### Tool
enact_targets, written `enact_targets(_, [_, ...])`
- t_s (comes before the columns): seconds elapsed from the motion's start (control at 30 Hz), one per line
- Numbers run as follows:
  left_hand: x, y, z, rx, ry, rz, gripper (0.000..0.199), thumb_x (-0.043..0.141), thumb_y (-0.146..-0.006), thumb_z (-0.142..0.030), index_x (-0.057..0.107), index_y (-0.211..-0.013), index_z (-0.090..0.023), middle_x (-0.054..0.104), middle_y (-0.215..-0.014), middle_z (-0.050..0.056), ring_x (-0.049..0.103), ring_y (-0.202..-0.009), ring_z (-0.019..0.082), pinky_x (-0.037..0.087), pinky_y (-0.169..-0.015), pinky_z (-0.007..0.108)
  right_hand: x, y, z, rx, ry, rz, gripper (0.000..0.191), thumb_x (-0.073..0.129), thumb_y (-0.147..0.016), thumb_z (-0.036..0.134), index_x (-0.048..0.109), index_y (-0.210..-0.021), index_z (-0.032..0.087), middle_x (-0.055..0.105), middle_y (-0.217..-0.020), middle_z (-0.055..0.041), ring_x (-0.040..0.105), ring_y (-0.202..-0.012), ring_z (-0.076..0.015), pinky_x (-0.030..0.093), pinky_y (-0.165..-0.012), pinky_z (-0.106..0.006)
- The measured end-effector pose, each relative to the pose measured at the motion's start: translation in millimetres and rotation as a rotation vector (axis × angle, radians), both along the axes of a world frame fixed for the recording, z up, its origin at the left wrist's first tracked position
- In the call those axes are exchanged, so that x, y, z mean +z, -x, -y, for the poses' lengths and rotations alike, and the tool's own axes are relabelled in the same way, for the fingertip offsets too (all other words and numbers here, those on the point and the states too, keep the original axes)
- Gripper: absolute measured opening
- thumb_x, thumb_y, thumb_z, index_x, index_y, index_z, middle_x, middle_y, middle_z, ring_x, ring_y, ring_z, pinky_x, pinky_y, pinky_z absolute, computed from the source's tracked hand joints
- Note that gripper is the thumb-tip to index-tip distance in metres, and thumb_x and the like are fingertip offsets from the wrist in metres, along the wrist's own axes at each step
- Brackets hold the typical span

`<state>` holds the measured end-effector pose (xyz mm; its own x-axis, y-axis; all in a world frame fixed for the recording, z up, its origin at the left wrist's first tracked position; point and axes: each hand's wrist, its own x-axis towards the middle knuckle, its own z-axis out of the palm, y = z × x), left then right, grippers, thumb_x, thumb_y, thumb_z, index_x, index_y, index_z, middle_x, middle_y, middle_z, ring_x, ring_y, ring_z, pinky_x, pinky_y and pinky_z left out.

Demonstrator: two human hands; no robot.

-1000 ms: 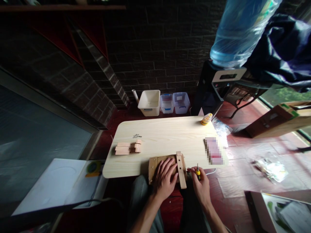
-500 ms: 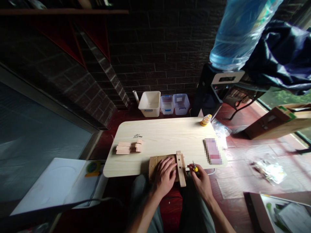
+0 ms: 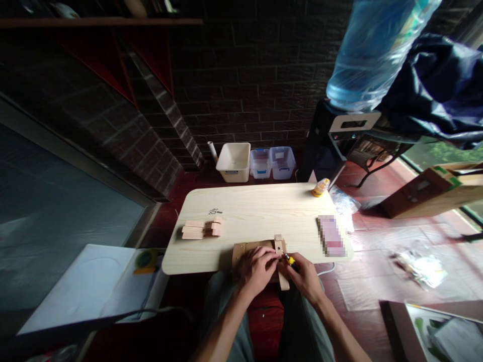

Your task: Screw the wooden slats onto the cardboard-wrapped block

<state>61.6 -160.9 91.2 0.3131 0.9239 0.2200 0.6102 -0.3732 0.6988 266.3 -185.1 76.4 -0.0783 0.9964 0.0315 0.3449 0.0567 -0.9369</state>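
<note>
My right hand (image 3: 305,275) grips a small screwdriver (image 3: 290,260) with a yellow and black handle, its tip pointing up and left at a light wooden strip (image 3: 284,279) with holes. That strip lies across the right end of a brown wooden piece (image 3: 238,254) at the table's front edge. My left hand (image 3: 257,269) rests over the brown piece. Its thumb and forefinger are pinched together beside the strip, near the screwdriver's tip; what lies between them is too small to make out.
On the pale table (image 3: 249,201) lie several small wooden pieces (image 3: 194,230), some dark metal bits (image 3: 215,211), a yellow-based container (image 3: 320,187) and a blurred pink flat object (image 3: 331,236). Plastic bins (image 3: 233,173) stand behind it. A water dispenser (image 3: 320,141) is at the back right.
My right hand has brought the screwdriver left, from beside the strip to over it. My left hand's fingers, spread flat before, have drawn together into a pinch at the strip.
</note>
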Motion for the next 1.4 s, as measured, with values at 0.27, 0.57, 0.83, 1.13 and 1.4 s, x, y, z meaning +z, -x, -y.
enact_targets(0.27, [5.2,-3.0,0.4,0.006,-0.002,-0.038,0.02,0.07,-0.092,-0.013,0.08,-0.102,-0.028,0.078,-0.113,0.003,0.069,-0.11,0.024,0.055,-0.097,0.045,0.0,2.5,-2.1,0.054,0.021,0.045,0.025,0.067,-0.096,0.044,0.077,-0.109,0.024,0.076,-0.099,-0.0053,0.07,-0.088,-0.0218,0.053,-0.079,-0.03])
enact_targets(0.57, [6.3,-3.2,-0.1,0.017,-0.008,-0.031,0.018,0.07,-0.091,-0.012,0.08,-0.097,-0.027,0.078,-0.112,0.003,0.07,-0.11,0.024,0.054,-0.097,0.046,5.2,7.1,-0.5,0.018,0.066,0.073,0.027,0.066,-0.096,0.043,0.078,-0.107,0.022,0.074,-0.096,-0.006,0.066,-0.084,-0.0214,0.05,-0.074,-0.029])
enact_targets(0.83, [0.3,-3.0,0.0,0.019,-0.013,-0.027,0.019,0.07,-0.091,-0.012,0.08,-0.097,-0.027,0.078,-0.112,0.003,0.069,-0.109,0.024,0.054,-0.097,0.045,5.3,9.7,1.2,-0.008,0.16,0.001,0.03,0.067,-0.094,0.044,0.078,-0.104,0.019,0.077,-0.092,-0.0052,0.066,-0.079,-0.0204,0.049,-0.07,-0.028])
enact_targets(1.13, [7.0,-2.5,0.1,0.0,0.008,-0.054,0.02,0.07,-0.09,-0.013,0.079,-0.101,-0.028,0.078,-0.114,0.002,0.069,-0.111,0.025,0.053,-0.098,0.045,1.1,17.0,1.0,-0.081,0.21,-0.016,0.036,0.065,-0.091,0.053,0.073,-0.093,0.018,0.068,-0.077,-0.0019,0.056,-0.067,-0.0164,0.042,-0.061,-0.025])
enact_targets(1.4, [7.4,-4.3,-7.4,-0.04,0.003,-0.077,0.018,0.071,-0.09,-0.013,0.08,-0.094,-0.028,0.079,-0.106,0.0,0.071,-0.101,0.022,0.051,-0.098,0.044,4.7,15.9,0.6,-0.082,0.208,-0.06,0.044,0.065,-0.09,0.061,0.075,-0.094,0.018,0.071,-0.081,-0.0042,0.057,-0.069,-0.0172,0.043,-0.059,-0.025])
